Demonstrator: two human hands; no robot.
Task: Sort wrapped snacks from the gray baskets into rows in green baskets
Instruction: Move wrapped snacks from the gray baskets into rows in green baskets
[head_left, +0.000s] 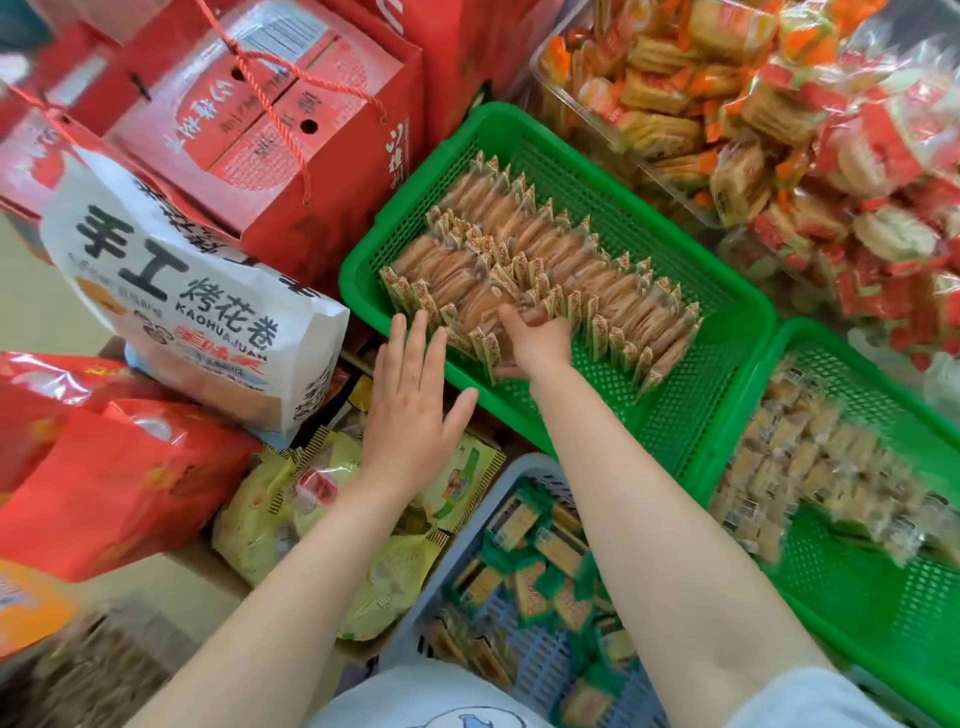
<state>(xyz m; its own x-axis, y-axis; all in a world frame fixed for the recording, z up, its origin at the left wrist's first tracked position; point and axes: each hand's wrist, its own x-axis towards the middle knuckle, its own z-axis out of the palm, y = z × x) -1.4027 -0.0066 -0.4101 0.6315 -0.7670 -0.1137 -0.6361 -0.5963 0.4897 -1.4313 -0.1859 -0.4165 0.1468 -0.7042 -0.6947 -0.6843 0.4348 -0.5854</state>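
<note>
Both forearms bare, no sleeves reaching the wrists, no watch, rings or gloves on the hands: left hand (410, 410), right hand (535, 345). Light blue-grey shirt (415, 696) at bottom edge, short sleeve (810, 701) same colour on the right arm. White-and-blue print on the shirt front, cut off by the frame.

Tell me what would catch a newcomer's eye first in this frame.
The bright green basket at centre, with wrapped round biscuits standing in tidy rows, draws the eye first. The right hand pinches packets at the near end of a row while the left hand spreads flat at the basket's near-left edge. Red gift boxes fill the upper left.
</note>
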